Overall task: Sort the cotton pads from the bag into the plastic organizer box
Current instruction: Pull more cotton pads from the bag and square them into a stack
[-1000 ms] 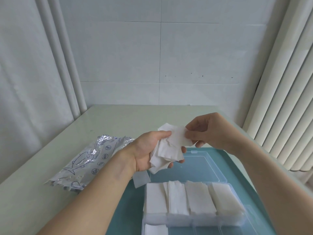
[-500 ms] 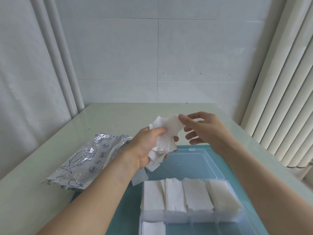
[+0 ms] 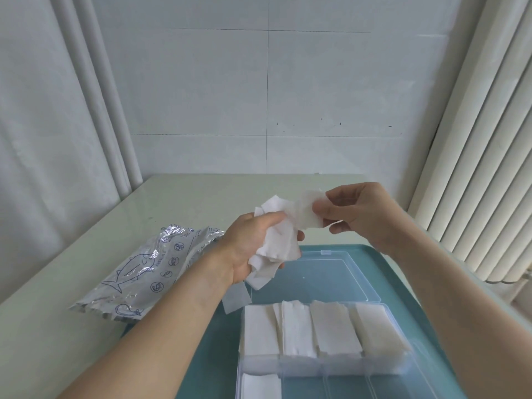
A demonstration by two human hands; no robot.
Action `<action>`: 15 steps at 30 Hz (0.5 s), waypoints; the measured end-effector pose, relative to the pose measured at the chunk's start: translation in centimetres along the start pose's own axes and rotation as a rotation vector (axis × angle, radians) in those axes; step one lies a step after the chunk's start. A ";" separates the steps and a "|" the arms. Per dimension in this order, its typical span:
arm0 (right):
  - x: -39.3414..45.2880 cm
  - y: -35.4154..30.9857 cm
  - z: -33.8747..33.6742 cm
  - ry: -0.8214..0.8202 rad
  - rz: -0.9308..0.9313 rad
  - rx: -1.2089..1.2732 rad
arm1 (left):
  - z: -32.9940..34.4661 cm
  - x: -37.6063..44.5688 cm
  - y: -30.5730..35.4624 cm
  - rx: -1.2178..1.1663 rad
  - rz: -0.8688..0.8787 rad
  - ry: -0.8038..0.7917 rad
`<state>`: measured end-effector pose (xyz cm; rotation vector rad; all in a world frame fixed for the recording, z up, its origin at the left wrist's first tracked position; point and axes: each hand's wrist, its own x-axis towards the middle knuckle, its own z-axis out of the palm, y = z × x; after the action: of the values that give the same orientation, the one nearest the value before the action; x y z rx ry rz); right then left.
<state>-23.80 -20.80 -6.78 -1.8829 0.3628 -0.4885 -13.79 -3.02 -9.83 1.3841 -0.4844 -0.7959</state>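
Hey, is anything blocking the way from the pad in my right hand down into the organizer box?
Nothing visible does. The right hand pinches a single pad above the organizer box, whose lid lies open behind it. The far row holds pads already; the near row, partly out of view, shows room.
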 end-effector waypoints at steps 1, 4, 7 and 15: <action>-0.1 -0.2 -0.4 -0.046 0.020 -0.032 | -0.1 0.0 0.0 0.016 -0.007 -0.006; -0.1 -0.5 -1.4 -0.200 0.093 -0.082 | -0.2 -0.2 -0.2 0.071 -0.045 -0.031; 0.0 -0.3 -1.9 -0.223 0.121 -0.059 | -0.2 -0.4 -0.2 0.132 -0.056 -0.093; -0.4 -0.6 -1.0 -0.164 0.078 -0.119 | -0.4 -0.8 -0.4 0.194 -0.027 -0.288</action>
<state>-24.62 -21.16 -5.97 -2.0006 0.3613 -0.2620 -14.10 -2.22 -10.12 1.4632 -0.7851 -0.9979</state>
